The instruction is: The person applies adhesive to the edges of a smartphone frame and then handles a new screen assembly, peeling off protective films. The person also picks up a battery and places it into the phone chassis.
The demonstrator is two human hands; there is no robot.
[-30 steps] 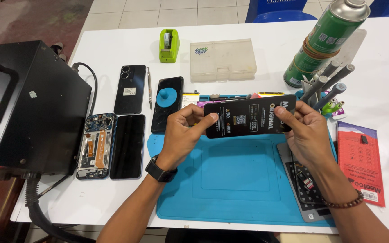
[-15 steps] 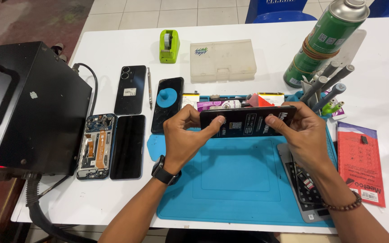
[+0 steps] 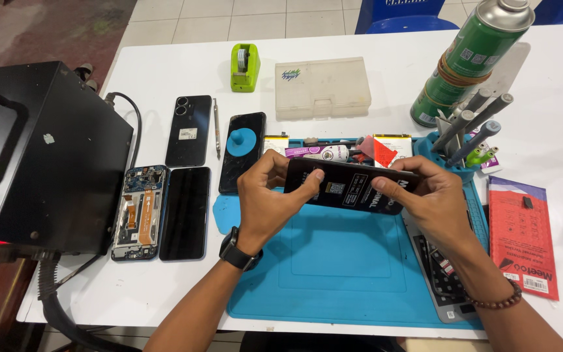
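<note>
The flat black box (image 3: 353, 188) is held above the blue mat (image 3: 333, 261), gripped at its ends by the left hand (image 3: 270, 199) and right hand (image 3: 433, 199). Behind it lie batteries (image 3: 391, 147); a tool holder (image 3: 461, 153) stands just right; phones (image 3: 188, 130) lie left.

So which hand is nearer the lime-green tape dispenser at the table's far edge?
Left. The left hand lies below the lime-green tape dispenser, slightly to its right; the right hand is much farther right.
</note>
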